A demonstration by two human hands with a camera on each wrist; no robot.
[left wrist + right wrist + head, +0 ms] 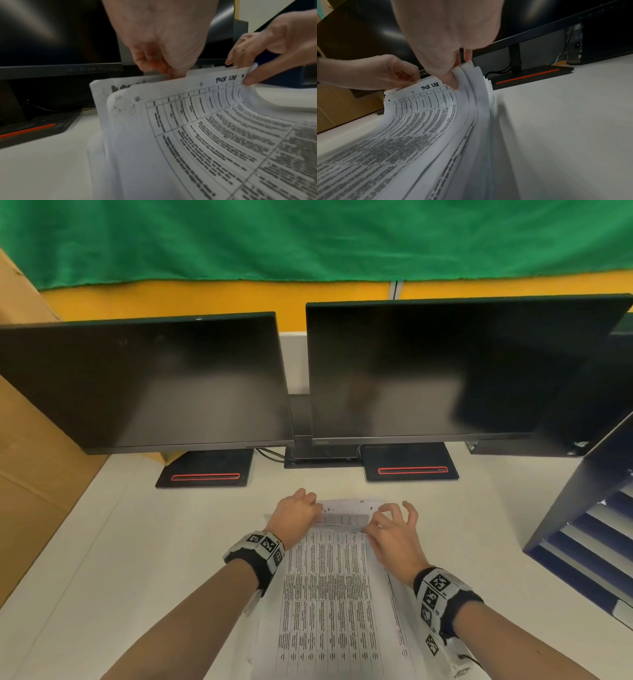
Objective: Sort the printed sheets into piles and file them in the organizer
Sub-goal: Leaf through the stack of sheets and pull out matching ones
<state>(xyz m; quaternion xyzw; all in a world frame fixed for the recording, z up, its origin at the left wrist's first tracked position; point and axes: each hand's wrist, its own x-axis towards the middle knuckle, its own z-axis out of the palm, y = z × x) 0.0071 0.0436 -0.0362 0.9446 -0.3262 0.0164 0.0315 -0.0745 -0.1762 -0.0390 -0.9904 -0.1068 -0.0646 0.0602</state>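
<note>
Your head camera looks forward and down from above the worktop (102, 559), both forearms in frame, monitors beyond your fingers (310, 498). Left wrist camera sits low, very near, facing forward along the left hand (163, 40) at the lifted sheet stack (188, 128) below the fingers. Right wrist camera, equally close and tilted, faces along the right hand (447, 33). Both wrist views share the stack's top edge, each shows the opposite hand, and all three catch the monitor bases.
</note>
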